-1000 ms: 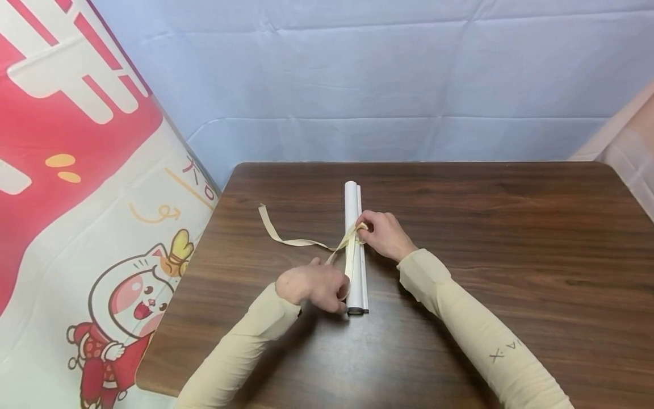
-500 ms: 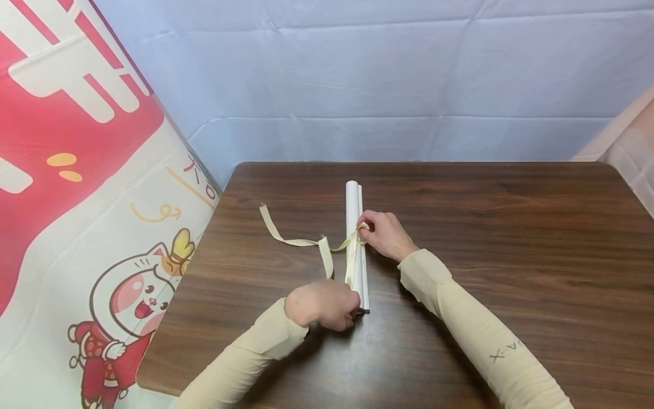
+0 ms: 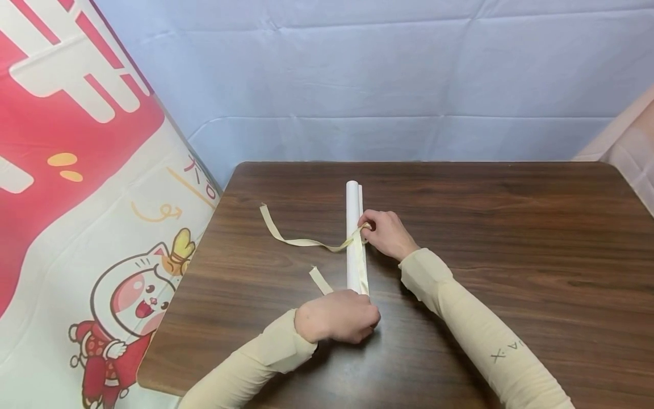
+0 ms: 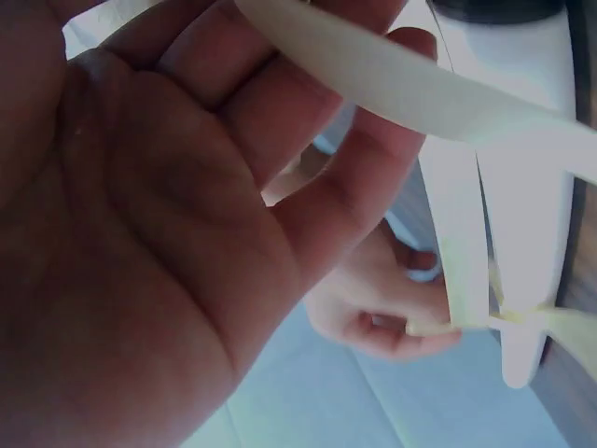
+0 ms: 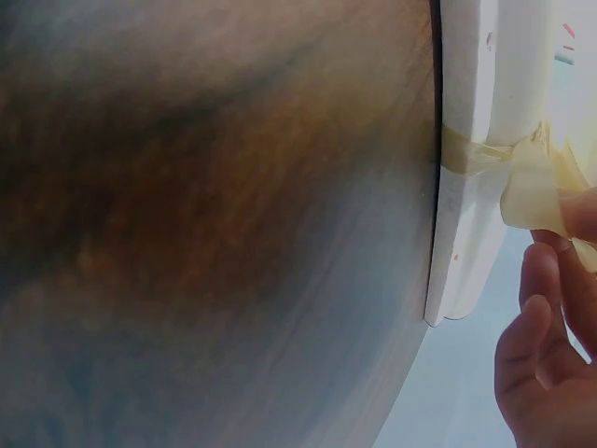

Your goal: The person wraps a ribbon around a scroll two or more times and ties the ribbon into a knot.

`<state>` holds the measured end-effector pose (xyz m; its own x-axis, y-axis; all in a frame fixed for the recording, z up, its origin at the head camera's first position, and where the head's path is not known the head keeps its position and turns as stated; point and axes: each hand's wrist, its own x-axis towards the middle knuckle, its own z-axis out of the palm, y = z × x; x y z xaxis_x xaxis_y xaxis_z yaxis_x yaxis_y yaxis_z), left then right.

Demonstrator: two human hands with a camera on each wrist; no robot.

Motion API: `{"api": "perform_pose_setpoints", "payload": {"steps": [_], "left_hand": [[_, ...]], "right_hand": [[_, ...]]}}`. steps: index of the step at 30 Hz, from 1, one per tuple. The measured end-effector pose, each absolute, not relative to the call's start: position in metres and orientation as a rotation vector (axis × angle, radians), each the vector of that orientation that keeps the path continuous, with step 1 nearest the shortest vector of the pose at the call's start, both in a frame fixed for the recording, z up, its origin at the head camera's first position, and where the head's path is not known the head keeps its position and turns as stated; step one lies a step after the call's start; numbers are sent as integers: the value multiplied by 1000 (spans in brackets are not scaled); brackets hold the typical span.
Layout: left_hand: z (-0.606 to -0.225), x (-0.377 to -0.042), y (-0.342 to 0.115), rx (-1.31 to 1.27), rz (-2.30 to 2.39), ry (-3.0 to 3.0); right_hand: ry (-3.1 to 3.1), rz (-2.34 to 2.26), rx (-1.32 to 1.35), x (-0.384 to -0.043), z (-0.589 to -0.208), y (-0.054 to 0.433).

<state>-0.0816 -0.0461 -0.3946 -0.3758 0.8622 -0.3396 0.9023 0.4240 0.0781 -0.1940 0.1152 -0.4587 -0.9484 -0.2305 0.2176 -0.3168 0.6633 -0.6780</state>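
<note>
A white rolled scroll with a slimmer white rod along its right side lies lengthwise on the table. Around its middle goes a cream ribbon, whose loose tail curls away to the left. My right hand pinches a loop of this ribbon between thumb and fingertips, just right of the scroll. Over the scroll's near end, my left hand grips the other length of ribbon, drawn toward me along the roll. A short ribbon end sticks out left of that hand. The scroll's dark near end cap is hidden in the head view.
The dark wood-grain table extends on both sides of the scroll. A pale blue cloth backdrop hangs behind it. At the left stands a red and white printed banner with a cartoon figure.
My left hand has moved right and slightly nearer with the ribbon, pulling its length along the scroll. The short ribbon end has slid down toward that hand. My right hand has stayed nearly still.
</note>
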Motion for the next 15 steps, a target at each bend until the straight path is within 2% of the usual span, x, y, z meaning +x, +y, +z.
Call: {"api": "perform_pose_setpoints", "payload": {"steps": [15], "left_hand": [[-400,-51,-30,1760,-316,2303]], "right_hand": [[-2765,1175,442,-193,-458,114]]}}
